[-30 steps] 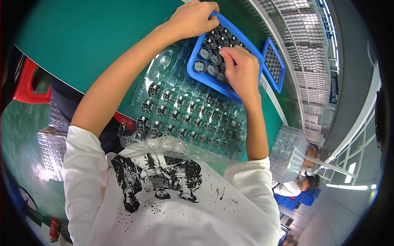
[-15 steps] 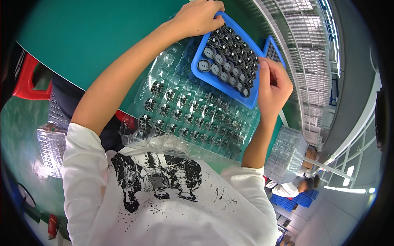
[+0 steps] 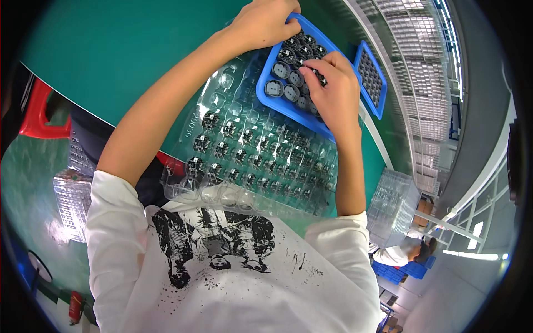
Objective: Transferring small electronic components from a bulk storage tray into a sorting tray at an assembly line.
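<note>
A blue tray (image 3: 267, 99) holds rows of small round black parts (image 3: 274, 87), some showing flat grey faces. My left hand (image 3: 269, 22) is closed on the tray's far left corner, its thumb over the rim. Over the parts hovers my right hand (image 3: 335, 91), thumb and forefinger pinched together among them; whether a part is between the fingertips is hidden. The hand covers the tray's right side. Nearer to me lies a clear plastic blister tray (image 3: 222, 105), with small black parts (image 3: 239, 155) in several of its pockets.
A second blue tray (image 3: 382, 105) of round parts stands to the right on the green table (image 3: 139, 50). Stacked clear trays (image 3: 393, 205) are beyond the table's right side. At left are a red stool (image 3: 44, 114) and more stacked trays (image 3: 75, 202). Another person (image 3: 394, 255) is at far right.
My right hand has moved left from the blue tray's right edge to over the middle of the parts. The second blue tray shows more fully. My left hand stays at its corner.
</note>
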Action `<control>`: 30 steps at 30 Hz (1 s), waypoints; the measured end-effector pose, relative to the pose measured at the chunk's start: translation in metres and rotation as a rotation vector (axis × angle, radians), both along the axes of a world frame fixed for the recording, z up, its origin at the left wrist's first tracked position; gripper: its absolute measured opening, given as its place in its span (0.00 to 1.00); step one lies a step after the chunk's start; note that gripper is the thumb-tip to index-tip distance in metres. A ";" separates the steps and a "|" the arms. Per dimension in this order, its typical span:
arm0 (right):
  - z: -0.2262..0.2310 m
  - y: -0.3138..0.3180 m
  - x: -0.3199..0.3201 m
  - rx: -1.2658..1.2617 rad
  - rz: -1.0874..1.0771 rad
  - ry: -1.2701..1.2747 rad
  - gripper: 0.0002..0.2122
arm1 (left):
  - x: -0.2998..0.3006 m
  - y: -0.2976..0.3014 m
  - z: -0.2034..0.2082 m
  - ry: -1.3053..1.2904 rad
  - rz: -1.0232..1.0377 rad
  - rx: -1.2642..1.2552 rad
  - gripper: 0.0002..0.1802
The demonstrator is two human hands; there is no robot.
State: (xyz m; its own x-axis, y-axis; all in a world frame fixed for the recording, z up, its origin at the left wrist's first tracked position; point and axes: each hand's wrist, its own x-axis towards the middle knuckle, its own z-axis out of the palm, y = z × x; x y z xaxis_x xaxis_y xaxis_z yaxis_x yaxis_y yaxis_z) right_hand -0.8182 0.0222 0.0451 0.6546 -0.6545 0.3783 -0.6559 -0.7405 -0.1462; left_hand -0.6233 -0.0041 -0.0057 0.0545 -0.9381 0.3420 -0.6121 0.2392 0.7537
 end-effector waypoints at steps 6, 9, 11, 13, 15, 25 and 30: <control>-0.010 -0.006 -0.001 0.024 0.049 -0.040 0.03 | -0.003 0.003 0.000 0.066 0.046 -0.191 0.15; -0.011 -0.012 -0.003 0.059 0.071 -0.080 0.02 | -0.002 0.003 0.001 0.077 0.032 -0.161 0.16; -0.009 -0.014 -0.002 0.065 0.110 -0.029 0.02 | -0.001 0.004 0.001 0.077 0.041 -0.150 0.16; -0.004 -0.016 0.001 0.059 0.135 -0.003 0.02 | -0.001 0.003 0.000 0.071 0.036 -0.144 0.16; 0.001 -0.015 0.004 0.024 0.172 0.096 0.02 | -0.001 0.004 0.001 0.076 0.038 -0.119 0.16; -0.003 -0.006 -0.003 0.060 0.112 0.034 0.04 | 0.000 0.008 -0.003 0.066 0.042 -0.141 0.16; 0.016 0.020 0.007 0.048 0.140 -0.091 0.06 | 0.000 0.000 -0.004 0.077 0.024 -0.168 0.15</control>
State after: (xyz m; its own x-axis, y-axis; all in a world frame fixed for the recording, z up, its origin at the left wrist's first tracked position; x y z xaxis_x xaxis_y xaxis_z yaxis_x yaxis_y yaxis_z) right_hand -0.8116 0.0424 0.0612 0.7052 -0.5781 0.4106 -0.5296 -0.8144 -0.2372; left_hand -0.6232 -0.0037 -0.0096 0.1083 -0.8665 0.4873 -0.5611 0.3514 0.7495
